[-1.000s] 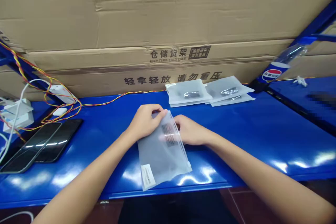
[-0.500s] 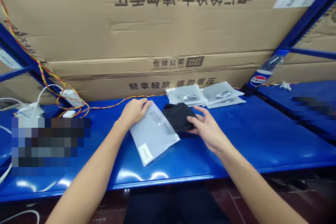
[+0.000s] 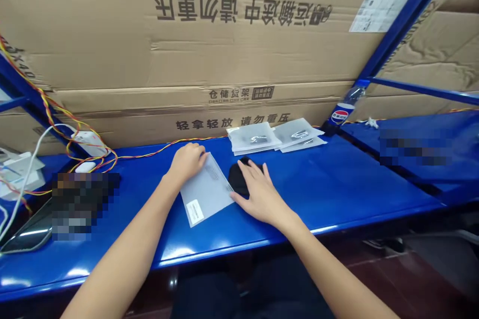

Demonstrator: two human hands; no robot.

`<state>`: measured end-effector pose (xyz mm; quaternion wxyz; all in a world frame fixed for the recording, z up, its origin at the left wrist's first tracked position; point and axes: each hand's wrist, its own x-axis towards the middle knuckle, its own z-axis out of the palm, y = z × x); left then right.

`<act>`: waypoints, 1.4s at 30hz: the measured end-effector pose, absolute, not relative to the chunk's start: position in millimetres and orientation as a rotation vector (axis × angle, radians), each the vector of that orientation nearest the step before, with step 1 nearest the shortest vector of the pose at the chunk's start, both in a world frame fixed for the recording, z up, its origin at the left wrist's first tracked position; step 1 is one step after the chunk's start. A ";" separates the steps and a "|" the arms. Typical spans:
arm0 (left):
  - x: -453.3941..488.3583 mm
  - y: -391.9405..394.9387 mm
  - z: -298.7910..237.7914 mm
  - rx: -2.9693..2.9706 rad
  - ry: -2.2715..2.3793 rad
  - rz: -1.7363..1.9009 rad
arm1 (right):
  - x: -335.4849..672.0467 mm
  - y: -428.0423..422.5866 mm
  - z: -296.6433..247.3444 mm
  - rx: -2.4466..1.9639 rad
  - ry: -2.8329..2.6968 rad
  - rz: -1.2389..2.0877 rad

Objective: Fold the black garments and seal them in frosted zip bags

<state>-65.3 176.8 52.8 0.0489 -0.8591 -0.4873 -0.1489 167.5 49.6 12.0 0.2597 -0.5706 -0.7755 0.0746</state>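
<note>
A frosted zip bag (image 3: 205, 192) with a white label lies flat on the blue shelf top. My left hand (image 3: 188, 163) has its fingers curled on the bag's far left corner. Just right of the bag is a folded black cloth (image 3: 237, 178), partly covered by my right hand (image 3: 262, 194). That hand lies over the cloth with its fingers spread, and its thumb touches the bag's right edge. Whether any of the cloth lies inside the bag, I cannot tell.
Several filled frosted bags (image 3: 258, 137) lie against the large cardboard box (image 3: 224, 55) at the back. A cola bottle (image 3: 342, 112) leans by the right blue post. Twisted wires (image 3: 157, 148), a white power strip (image 3: 92, 143) and a blurred-out dark object (image 3: 82, 204) are on the left.
My right hand has gone from gripping the black cloth's right side to lying spread over it, its thumb at the bag's edge. My left hand stays on the bag. The camera view has shifted.
</note>
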 end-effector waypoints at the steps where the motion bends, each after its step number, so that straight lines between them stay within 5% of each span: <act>1: -62.1 174.9 52.2 -2.636 -1.454 -0.462 | 168.3 54.1 11.2 -1.556 -2.103 0.232; 17: -19.3 138.1 35.0 -2.948 -1.118 -0.649 | 254.5 51.8 15.8 -1.269 -1.134 1.063; 27: -3.8 115.3 34.0 -3.173 -0.922 -0.474 | 265.1 30.4 -11.7 -1.635 -1.554 0.059; 42: -45.6 106.8 65.5 -3.002 -1.376 -0.125 | 348.8 51.5 -8.1 -1.855 -1.258 0.099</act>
